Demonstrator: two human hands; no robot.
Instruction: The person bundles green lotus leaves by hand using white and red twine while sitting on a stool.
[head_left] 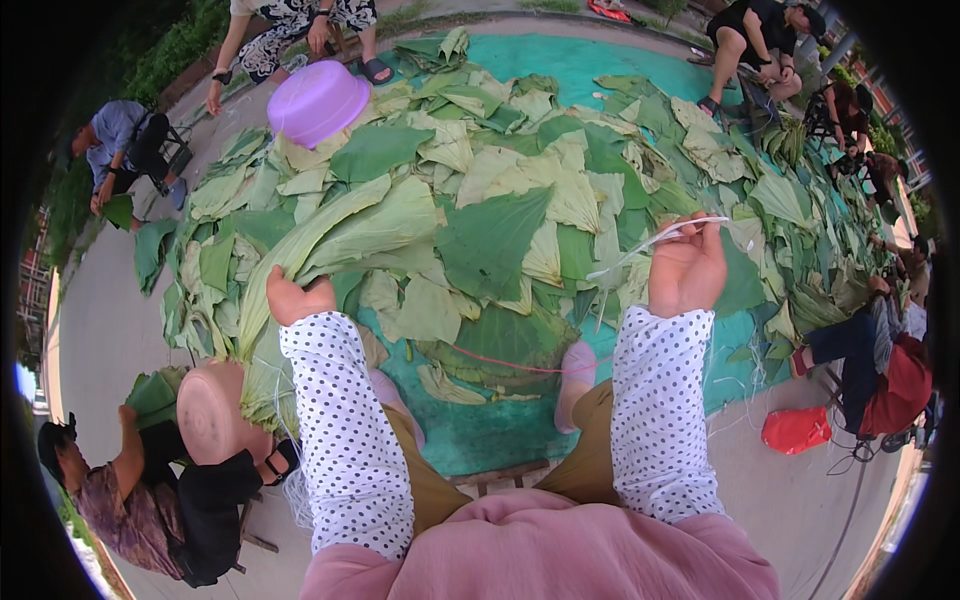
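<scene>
My left hand (298,297) is closed around a folded bunch of large green leaves (375,222). One end of the bunch fans out over the pile to the right, and the other hangs down past my left sleeve. My right hand (690,262) is raised over the pile's right part, its palm showing. Between its fingers is a thin white strip of string (640,246), whose ends stick out on both sides. Beneath both hands spreads a broad heap of loose leaves (495,240), some dark green, some pale. A thin red string (540,368) lies near my feet.
A green tarp (600,65) lies under the heap. Upside down on the leaves rests a purple basin (315,100); a pinkish basin (222,415) stands left. A red plastic bag (797,430) lies on the ground at right. Several people sit around the heap, one close at lower left (140,490).
</scene>
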